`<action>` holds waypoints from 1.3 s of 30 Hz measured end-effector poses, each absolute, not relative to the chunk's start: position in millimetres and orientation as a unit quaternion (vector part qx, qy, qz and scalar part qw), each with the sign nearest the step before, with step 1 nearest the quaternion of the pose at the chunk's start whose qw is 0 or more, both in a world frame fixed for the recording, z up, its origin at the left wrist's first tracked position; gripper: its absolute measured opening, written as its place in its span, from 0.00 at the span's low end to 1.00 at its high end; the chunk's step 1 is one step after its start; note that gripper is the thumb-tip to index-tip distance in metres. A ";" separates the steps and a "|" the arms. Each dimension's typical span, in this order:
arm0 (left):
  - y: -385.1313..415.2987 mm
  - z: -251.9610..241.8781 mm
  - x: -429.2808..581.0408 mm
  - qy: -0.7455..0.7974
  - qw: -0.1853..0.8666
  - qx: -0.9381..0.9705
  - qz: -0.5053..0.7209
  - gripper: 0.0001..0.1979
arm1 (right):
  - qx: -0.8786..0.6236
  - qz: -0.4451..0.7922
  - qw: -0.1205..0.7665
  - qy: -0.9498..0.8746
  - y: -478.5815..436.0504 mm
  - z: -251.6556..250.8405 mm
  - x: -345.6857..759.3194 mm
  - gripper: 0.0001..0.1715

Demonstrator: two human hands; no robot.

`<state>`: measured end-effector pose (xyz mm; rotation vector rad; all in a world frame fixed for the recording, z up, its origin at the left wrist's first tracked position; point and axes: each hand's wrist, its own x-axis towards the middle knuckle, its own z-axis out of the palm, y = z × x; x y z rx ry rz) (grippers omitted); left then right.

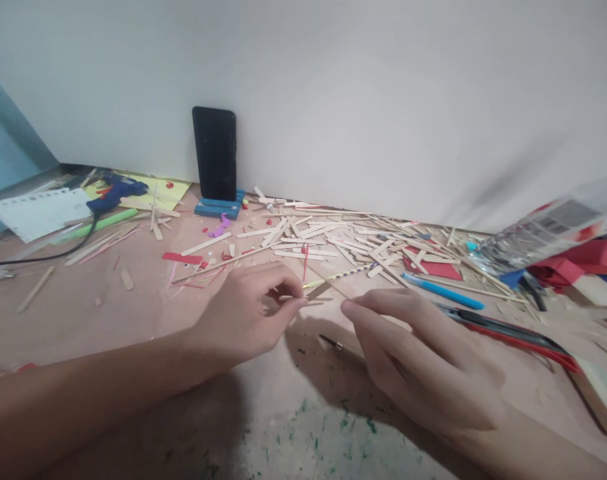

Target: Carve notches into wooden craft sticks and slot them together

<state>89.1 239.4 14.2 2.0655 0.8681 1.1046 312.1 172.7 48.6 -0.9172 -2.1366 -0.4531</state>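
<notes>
My left hand (256, 307) is closed in a pinch, thumb against forefinger, with a small wooden piece (317, 301) poking out of the fingertips. Facing it, my right hand (418, 347) pinches the near end of a thin wooden stick (333, 285), which slants up and away to the left. A small gap parts the two sets of fingertips. Beneath my right hand lies a slim tool with a dark tip (329, 343), its rest hidden by the hand. A patterned straw-like stick (351, 272) lies just beyond the fingers.
Many loose craft sticks (303, 233) cover the back of the table. A phone (216, 153) leans on a blue stand (218, 205). At left are a glue gun (116, 190) and its cable; at right, a blue pen (446, 292), red-black cutter (513, 333) and plastic packaging (538, 230).
</notes>
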 end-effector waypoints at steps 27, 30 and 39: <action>238.6 10.0 88.2 0.287 0.318 0.794 0.432 0.09 | -0.344 -0.140 0.414 -0.831 174.0 40.8 312.8 0.21; 238.2 9.6 87.3 0.283 0.314 0.795 0.435 0.10 | -0.332 -0.140 0.408 -0.839 171.9 40.4 311.5 0.19; 240.8 10.1 88.0 0.288 0.354 0.778 0.432 0.10 | -0.338 -0.112 0.425 -0.832 172.6 34.7 307.6 0.17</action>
